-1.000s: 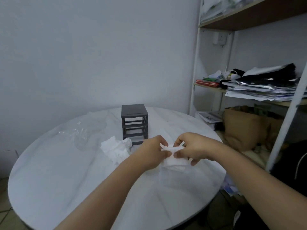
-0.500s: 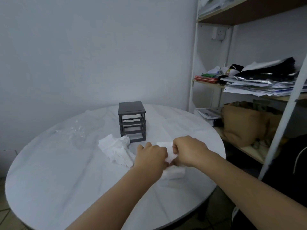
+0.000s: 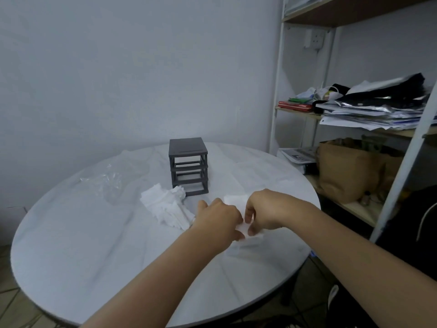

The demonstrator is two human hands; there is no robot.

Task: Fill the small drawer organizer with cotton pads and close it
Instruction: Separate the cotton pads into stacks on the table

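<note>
Still pinching one cotton pad with left hand and right hand at frame centre, lower over desk than before. No shift of drawer organizer above them or pad pile at their left.

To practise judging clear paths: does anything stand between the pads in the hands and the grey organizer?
Nothing visible does. Only bare table lies between the held pads and the organizer; the loose pad pile sits left of that line, near the organizer's front corner.

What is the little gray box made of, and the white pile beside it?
The gray box looks like matte plastic: thin moulded bars, dull even colour. The white pile looks like soft cotton or tissue: limp, crumpled layers.
</note>
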